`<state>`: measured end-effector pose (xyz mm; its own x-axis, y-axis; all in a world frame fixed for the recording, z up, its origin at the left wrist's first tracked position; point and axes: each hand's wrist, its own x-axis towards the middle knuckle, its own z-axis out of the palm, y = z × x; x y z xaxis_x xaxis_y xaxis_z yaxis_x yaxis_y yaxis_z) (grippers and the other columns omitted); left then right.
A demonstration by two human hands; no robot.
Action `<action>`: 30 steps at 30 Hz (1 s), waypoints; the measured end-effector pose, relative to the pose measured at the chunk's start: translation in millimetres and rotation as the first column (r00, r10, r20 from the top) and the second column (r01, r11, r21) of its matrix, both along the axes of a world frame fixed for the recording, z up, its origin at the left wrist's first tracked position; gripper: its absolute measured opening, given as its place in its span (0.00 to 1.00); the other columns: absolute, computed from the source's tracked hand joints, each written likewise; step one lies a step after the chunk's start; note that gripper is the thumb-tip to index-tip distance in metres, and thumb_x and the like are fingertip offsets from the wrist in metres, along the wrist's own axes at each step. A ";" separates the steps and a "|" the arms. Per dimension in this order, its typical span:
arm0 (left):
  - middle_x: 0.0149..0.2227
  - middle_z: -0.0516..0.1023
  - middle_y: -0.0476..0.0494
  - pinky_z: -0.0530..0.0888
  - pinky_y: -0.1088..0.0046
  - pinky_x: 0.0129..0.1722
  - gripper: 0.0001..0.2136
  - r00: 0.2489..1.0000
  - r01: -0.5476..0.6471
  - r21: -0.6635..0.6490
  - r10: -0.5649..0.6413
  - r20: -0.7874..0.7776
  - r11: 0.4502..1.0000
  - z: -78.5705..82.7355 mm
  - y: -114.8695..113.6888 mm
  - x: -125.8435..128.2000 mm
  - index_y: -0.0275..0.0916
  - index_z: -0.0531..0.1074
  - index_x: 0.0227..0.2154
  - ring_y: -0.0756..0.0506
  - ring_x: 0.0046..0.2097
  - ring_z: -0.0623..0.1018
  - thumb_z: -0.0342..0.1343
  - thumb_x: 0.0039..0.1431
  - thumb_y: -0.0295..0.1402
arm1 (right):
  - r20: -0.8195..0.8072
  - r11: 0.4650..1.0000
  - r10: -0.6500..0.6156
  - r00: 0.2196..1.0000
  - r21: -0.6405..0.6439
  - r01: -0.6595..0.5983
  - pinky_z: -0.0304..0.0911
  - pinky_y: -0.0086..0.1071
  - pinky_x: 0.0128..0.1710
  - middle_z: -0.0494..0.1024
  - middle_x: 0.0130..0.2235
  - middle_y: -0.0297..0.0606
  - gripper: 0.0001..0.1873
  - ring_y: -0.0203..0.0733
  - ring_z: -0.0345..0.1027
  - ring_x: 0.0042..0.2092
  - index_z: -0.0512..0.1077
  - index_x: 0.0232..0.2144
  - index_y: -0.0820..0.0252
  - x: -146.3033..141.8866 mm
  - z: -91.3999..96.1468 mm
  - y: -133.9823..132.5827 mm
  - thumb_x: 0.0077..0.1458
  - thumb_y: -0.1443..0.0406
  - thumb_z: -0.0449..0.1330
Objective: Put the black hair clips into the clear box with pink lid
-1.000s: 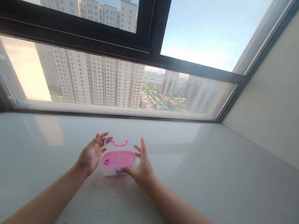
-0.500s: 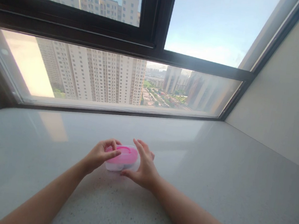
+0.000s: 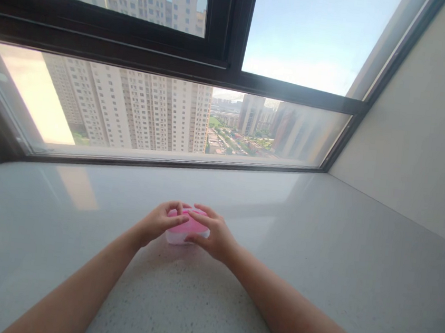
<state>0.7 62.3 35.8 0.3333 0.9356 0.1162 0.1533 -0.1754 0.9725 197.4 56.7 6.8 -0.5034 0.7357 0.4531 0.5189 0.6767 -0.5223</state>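
Observation:
A small plastic box with a pink lid (image 3: 189, 227) and a whitish see-through base (image 3: 176, 238) sits on the pale speckled surface (image 3: 177, 294). From the left, my left hand (image 3: 162, 220) is closed over the lid's edge, its thumb lying across the top. My right hand (image 3: 216, 234) wraps the box's right side, with the thumb low at the front and the fingers over the top. Both hands hide much of the lid, including most of its handle. What the box contains cannot be made out.
Behind the box runs a dark-framed window (image 3: 167, 167) with tall buildings outside. A white wall (image 3: 420, 139) closes off the right side, and the speckled surface stretches to both sides of my arms.
My right hand has closed in from beside the box onto its right side and top. My left hand stays on the lid. The view has shifted slightly.

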 end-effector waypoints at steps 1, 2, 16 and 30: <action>0.49 0.75 0.38 0.70 0.67 0.43 0.14 1.000 -0.002 0.010 0.002 -0.010 1.000 -0.2 0.5 0.0 0.39 0.63 0.21 0.38 0.48 0.74 0.60 0.48 0.40 | 0.003 1.000 0.006 1.000 0.014 -0.006 0.51 0.45 0.56 0.62 0.59 0.45 0.32 0.49 0.56 0.59 0.64 0.56 0.48 0.3 0.1 0.5 0.48 0.53 0.64; 0.47 0.76 0.39 0.70 0.67 0.43 0.14 1.000 -0.003 0.019 0.004 -0.023 1.000 -0.5 1.0 0.0 0.39 0.63 0.21 0.39 0.47 0.75 0.60 0.48 0.40 | 0.012 0.999 0.008 1.000 0.032 -0.008 0.51 0.45 0.56 0.63 0.59 0.45 0.33 0.49 0.56 0.59 0.64 0.56 0.49 0.4 -0.1 0.9 0.47 0.54 0.64; 0.44 0.77 0.40 0.71 0.69 0.40 0.14 0.993 -0.104 0.137 0.110 -0.038 0.985 -13.3 6.4 -3.8 0.38 0.69 0.24 0.41 0.43 0.76 0.59 0.49 0.45 | -0.090 0.990 0.000 0.996 0.139 0.012 0.58 0.41 0.53 0.63 0.54 0.45 0.31 0.48 0.60 0.55 0.66 0.55 0.51 -9.6 -17.2 7.6 0.48 0.56 0.64; 0.31 0.76 0.44 0.69 0.69 0.40 0.14 0.794 -0.511 0.295 0.575 -0.197 0.807 -43.4 35.1 -60.9 0.38 0.71 0.30 0.41 0.38 0.75 0.56 0.47 0.45 | 0.112 0.454 -0.890 0.443 0.101 0.885 0.56 0.44 0.47 0.57 0.56 0.49 0.28 0.54 0.57 0.52 0.61 0.56 0.51 83.4 -14.5 52.5 0.53 0.57 0.59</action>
<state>-60.2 97.3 -7.6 -0.1758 0.9314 0.3188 0.5307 -0.1831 0.8275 280.7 109.2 -7.7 0.3648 0.8063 0.4657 0.9025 -0.1831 -0.3899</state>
